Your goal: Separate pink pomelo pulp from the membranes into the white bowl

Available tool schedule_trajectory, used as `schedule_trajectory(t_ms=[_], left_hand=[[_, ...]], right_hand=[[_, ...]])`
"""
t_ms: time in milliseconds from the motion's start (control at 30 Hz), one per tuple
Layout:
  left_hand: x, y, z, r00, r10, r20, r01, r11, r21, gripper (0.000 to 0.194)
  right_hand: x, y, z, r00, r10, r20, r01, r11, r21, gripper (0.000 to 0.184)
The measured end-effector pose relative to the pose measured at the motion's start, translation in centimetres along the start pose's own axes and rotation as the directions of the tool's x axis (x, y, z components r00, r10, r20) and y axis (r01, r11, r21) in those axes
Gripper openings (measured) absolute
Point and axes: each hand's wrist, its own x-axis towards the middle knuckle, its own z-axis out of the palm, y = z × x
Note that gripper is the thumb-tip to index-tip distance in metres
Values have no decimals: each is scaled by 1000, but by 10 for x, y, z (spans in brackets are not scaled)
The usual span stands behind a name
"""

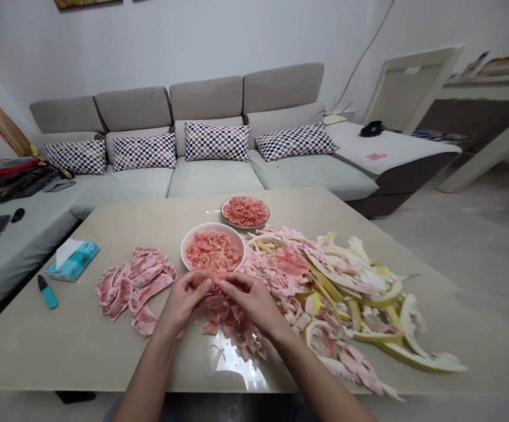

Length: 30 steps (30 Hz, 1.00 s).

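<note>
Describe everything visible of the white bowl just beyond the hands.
The white bowl is round, smooth and slightly glossy, perhaps ceramic or plastic. It sits upright on the table, holding many loose pink fruit pieces, with some bare inner wall showing above them. The left hand and right hand partly hide its near side; whether they touch it is unclear. Peel scraps lie close on its right.

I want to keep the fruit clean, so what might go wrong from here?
Scraps from the peel heap might get into the white bowl right beside it. The left hand and right hand are close to that bowl's near rim, so a bump could shift it. The teal-handled knife lies near the left edge of the table and might be knocked off.
</note>
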Motion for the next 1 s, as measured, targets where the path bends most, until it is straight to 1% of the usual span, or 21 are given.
schedule_trajectory(t_ms=[67,133,267,367,433,533,633,833,1000], left_hand=[[-1,2,0,1000,-26,-7,26,999,-34,24],[-1,3,-1,999,-51,-17,50,996,-75,25],[1,3,-3,996,-92,-5,90,982,-168,21],[2,2,-3,995,-96,2,95,973,-211,18],[2,2,-2,996,-85,-13,81,974,-209,18],[2,1,-1,996,-71,-52,60,979,-194,22],[2,0,-1,994,-79,-70,65,980,-187,26],[3,-2,-3,994,-110,-21,103,968,-229,20],[3,-1,-4,993,-116,29,119,950,-288,15]], right_hand=[[1,3,-2,995,89,35,-92,992,82,34],[2,6,-4,987,139,76,-149,975,162,36],[3,6,-4,980,150,135,-183,942,282,34],[4,6,-2,977,157,145,-197,921,335,35],[4,5,0,979,155,131,-191,923,334,35],[3,5,2,983,169,67,-181,943,279,38],[3,6,3,982,184,33,-186,950,249,40],[4,8,0,984,147,100,-169,944,283,33],[4,7,0,985,132,110,-161,934,318,31]])
